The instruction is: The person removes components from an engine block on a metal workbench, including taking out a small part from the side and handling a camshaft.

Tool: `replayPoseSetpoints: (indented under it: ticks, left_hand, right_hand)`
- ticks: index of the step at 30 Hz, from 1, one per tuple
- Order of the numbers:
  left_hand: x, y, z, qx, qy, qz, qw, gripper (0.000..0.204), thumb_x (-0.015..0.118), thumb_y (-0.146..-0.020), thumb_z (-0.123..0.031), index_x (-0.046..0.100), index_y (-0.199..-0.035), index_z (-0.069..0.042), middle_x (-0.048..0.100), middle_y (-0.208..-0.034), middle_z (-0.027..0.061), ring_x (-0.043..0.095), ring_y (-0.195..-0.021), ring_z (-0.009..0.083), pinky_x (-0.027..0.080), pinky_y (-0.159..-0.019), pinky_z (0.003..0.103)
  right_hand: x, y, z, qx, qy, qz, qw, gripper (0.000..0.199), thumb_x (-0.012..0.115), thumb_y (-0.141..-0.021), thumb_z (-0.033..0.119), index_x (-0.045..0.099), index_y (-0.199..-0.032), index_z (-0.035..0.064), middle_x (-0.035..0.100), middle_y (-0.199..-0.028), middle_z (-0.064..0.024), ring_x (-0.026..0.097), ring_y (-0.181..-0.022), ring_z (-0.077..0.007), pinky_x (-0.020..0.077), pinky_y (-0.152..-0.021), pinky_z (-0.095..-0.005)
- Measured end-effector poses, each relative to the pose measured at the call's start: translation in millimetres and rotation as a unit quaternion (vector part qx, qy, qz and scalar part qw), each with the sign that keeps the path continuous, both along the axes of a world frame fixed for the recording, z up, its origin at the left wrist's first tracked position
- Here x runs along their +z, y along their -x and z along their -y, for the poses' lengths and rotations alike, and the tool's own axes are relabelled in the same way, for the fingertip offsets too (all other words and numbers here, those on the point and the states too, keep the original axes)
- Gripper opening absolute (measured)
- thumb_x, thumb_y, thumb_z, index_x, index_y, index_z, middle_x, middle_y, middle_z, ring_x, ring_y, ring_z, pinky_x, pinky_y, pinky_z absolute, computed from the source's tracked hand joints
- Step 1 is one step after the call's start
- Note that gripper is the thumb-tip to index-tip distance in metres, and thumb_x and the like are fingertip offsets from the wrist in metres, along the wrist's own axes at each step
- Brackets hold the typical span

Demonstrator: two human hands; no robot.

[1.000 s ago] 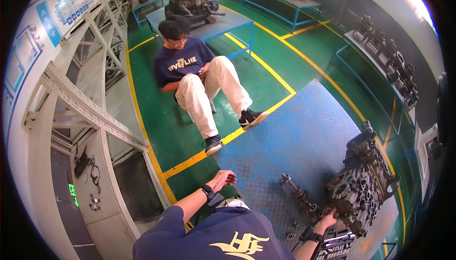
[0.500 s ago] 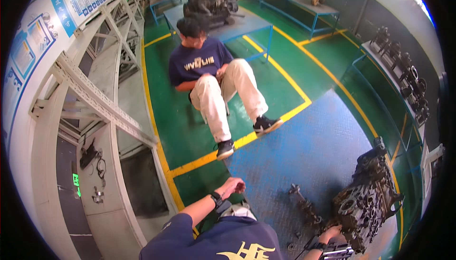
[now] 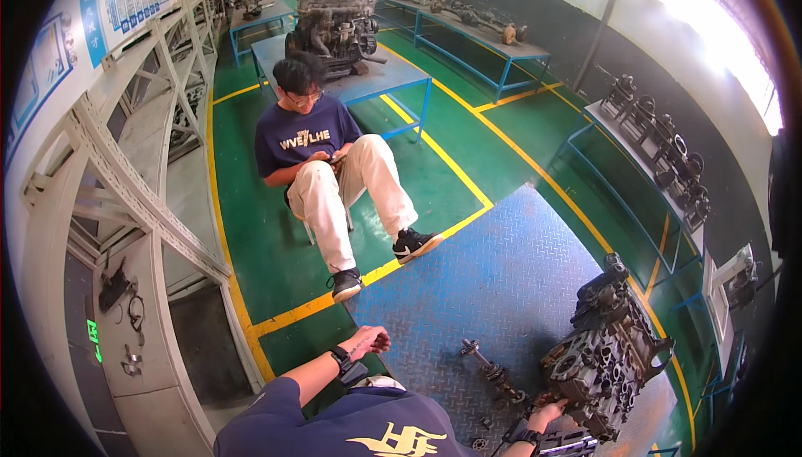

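My left hand [image 3: 368,341] hovers over the near left edge of the blue metal plate-topped table [image 3: 493,265]. Its fingers are loosely bent, with nothing visible in them. At the lower right, my right hand [image 3: 548,412] has its fingers against the near left edge of a dark, greasy engine block [image 3: 597,365], gripping there; the fingertips are partly hidden. Left of the block lies a slim metal shaft with a coil or gear-like part [image 3: 494,373]. Several long bright metal tools or rods [image 3: 568,443] lie just below my right hand.
A seated person [image 3: 313,152] beyond the table looks down at a small dark object in their hands. Behind them, another engine [image 3: 334,31] stands on a bench. Metal shelving [image 3: 125,181] runs along the left; a bench with several engine parts [image 3: 660,144] stands right.
My view has turned, so the scene sits further left, with the table and engine block slightly lower. Both hands keep nearly the same places relative to the table and block.
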State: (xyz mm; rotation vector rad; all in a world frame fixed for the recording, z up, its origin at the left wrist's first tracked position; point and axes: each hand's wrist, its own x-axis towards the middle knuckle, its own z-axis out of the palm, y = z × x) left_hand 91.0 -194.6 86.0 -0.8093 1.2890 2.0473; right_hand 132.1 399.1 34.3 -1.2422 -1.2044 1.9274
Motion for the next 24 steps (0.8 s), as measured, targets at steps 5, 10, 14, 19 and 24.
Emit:
replayPoseSetpoints:
  ticks: [5, 10, 14, 19, 24]
  left_hand:
    - [-5.5, 9.7, -9.4, 0.030, -0.017, -0.014, 0.999, 0.024, 0.052, -0.083, -0.027, 0.061, -0.080, -0.005, 0.066, -0.078, 0.0079, 0.064, -0.068, 0.0192, 0.050, -0.062, 0.029]
    - [-3.9, 13.9, -23.3, -0.031, 0.026, 0.005, 0.999, 0.020, 0.054, -0.080, -0.022, 0.061, -0.078, -0.003, 0.065, -0.076, 0.0092, 0.064, -0.066, 0.0187, 0.050, -0.060, 0.028]
    - [35.2, 8.6, -31.1, -0.034, 0.085, -0.009, 0.996, 0.014, 0.053, -0.078, -0.015, 0.060, -0.075, -0.003, 0.064, -0.073, 0.0101, 0.062, -0.061, 0.0180, 0.050, -0.057, 0.028]
    - [-17.9, 8.7, -28.4, -0.075, 0.143, -0.035, 0.986, 0.015, 0.048, -0.080, -0.013, 0.057, -0.076, -0.001, 0.062, -0.069, 0.0107, 0.061, -0.055, 0.0183, 0.046, -0.046, 0.026]
    - [-50.3, 4.8, -31.3, -0.074, 0.140, -0.064, 0.985, 0.011, 0.044, -0.078, -0.006, 0.053, -0.073, -0.001, 0.059, -0.067, 0.0109, 0.060, -0.055, 0.0198, 0.046, -0.046, 0.026]
  right_hand:
    - [56.4, -6.3, 29.6, 0.011, 0.036, -0.047, 0.998, 0.035, 0.042, -0.094, 0.039, 0.055, -0.080, 0.0098, 0.057, -0.065, -0.0032, 0.051, -0.054, -0.0140, 0.0396, -0.046, -0.0244]
    - [35.0, -23.0, 18.0, -0.001, -0.036, -0.045, 0.998, 0.012, 0.056, -0.084, 0.013, 0.060, -0.081, 0.0022, 0.060, -0.072, -0.0069, 0.057, -0.061, -0.0174, 0.0476, -0.054, -0.0284]
    - [20.7, -8.3, 21.2, 0.123, -0.248, 0.092, 0.957, 0.016, 0.052, -0.089, 0.012, 0.058, -0.083, -0.0024, 0.062, -0.071, -0.0102, 0.058, -0.053, -0.0195, 0.0500, -0.050, -0.0316]
    - [27.8, 3.5, 26.6, 0.033, -0.022, 0.060, 0.997, 0.043, 0.032, -0.097, 0.040, 0.049, -0.081, 0.0031, 0.057, -0.064, -0.0083, 0.052, -0.048, -0.0182, 0.0383, -0.038, -0.0290]
    - [63.2, -2.8, 31.3, 0.006, 0.388, -0.267, 0.882, 0.035, 0.031, -0.094, 0.036, 0.035, -0.074, 0.0080, 0.033, -0.058, -0.0029, 0.031, -0.047, -0.0134, 0.0263, -0.041, -0.0257]
